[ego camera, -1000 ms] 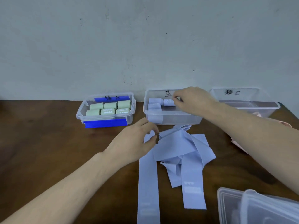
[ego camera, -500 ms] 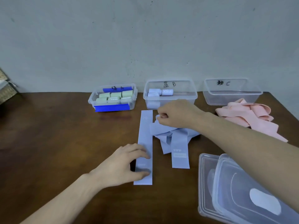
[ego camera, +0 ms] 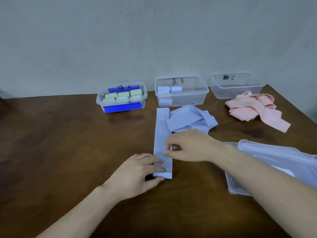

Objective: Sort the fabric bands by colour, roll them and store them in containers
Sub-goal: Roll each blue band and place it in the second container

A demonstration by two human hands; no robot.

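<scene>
my right hand (ego camera: 192, 145) had come back from the blue heap (ego camera: 190, 119) and dropped onto the single blue band (ego camera: 161, 134) laid out straight on the table (ego camera: 60, 152), so sorting gave way to rolling, i reckoned. my left hand (ego camera: 137, 172) lay on the band's near end, fingers fairly straight, pressing it flat. the right was curled, fingertips pinching the band's edge just beyond. three blue rolls already sat in container b (ego camera: 181, 93); the green rolls (ego camera: 122, 97) were boxed, the pink bands (ego camera: 253, 107) lay loose by container c (ego camera: 236, 86).
</scene>
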